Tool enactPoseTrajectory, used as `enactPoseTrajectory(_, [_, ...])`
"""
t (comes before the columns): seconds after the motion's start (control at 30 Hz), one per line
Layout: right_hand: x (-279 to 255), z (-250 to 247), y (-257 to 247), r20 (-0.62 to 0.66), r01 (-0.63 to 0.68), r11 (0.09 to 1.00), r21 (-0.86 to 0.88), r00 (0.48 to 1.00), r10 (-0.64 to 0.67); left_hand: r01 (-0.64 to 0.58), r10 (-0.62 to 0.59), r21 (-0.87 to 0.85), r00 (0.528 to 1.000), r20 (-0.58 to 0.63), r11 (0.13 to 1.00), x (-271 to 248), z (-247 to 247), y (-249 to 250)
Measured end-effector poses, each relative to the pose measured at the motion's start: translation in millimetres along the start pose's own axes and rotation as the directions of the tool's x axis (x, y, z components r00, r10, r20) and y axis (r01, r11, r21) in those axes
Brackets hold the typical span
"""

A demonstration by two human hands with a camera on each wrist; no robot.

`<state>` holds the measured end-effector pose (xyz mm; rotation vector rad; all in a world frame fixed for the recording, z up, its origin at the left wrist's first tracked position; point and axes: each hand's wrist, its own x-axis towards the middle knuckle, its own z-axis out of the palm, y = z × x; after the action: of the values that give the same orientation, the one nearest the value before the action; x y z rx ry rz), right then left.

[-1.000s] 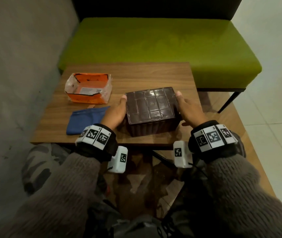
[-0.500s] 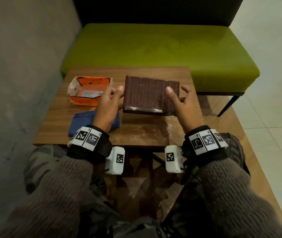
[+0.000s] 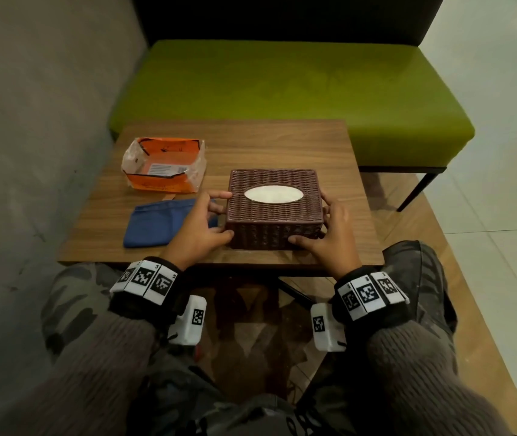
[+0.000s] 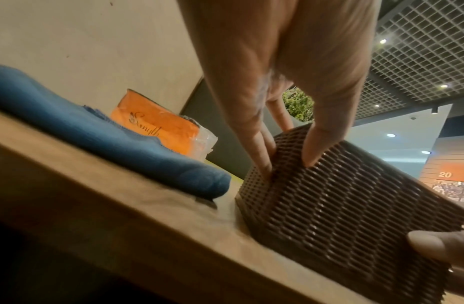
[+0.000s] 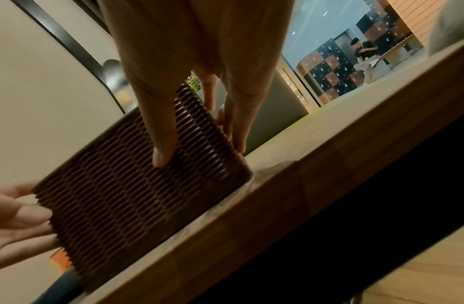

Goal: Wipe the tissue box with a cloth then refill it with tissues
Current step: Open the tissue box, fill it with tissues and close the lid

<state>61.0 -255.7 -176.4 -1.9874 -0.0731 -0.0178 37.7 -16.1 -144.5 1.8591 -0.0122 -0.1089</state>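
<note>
The brown wicker tissue box point(image 3: 274, 207) is set upright on the wooden desk point(image 3: 338, 158), white tissue showing in its oval opening. It is grasped at its left end by the left hand point(image 3: 199, 229) and at its right end by the right hand point(image 3: 329, 234). A blue cloth point(image 3: 162, 223) lies just left of the box, an opened orange tissue wrapper point(image 3: 164, 165) beyond the cloth.

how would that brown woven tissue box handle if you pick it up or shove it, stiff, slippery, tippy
The tissue box likely stays stiff: its straight walls show no denting under the left hand and right hand. The ribbed weave probably grips well. Low and wide, flat on the table, it should slide rather than tip.
</note>
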Motion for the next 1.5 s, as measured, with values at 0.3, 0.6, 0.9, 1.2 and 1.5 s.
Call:
enactPoseTrajectory(0.3, [23.0,10.6,-46.8,0.170,0.203,0.813,-0.546,0.977,-0.130,-0.284,0.333,0.694,0.941,0.068,0.662,43.7,18.5,56.2])
enactPoseTrajectory(0.6, [32.4,11.9,-46.4,0.248,0.159,0.806,-0.570,0.969,-0.015,-0.201,0.178,0.926,0.973,0.150,0.320,71.9,47.2,72.4])
enactPoseTrajectory(0.9, [31.8,11.2,-46.1,0.254,0.165,0.819,-0.549,0.967,-0.024,-0.246,0.140,0.816,0.969,0.203,0.523,80.2,36.1,68.6])
enactPoseTrajectory(1.2, [31.9,11.3,-44.5,0.211,0.137,0.872,-0.470,0.977,-0.040,-0.196,0.228,0.555,0.974,0.011,0.809,65.1,16.6,62.4])
enactPoseTrajectory(1.5, [-18.2,0.8,-32.1,-0.055,0.365,0.830,-0.422,0.904,-0.425,-0.313,0.519,0.597,0.829,-0.209,0.739,-15.2,16.3,23.9])
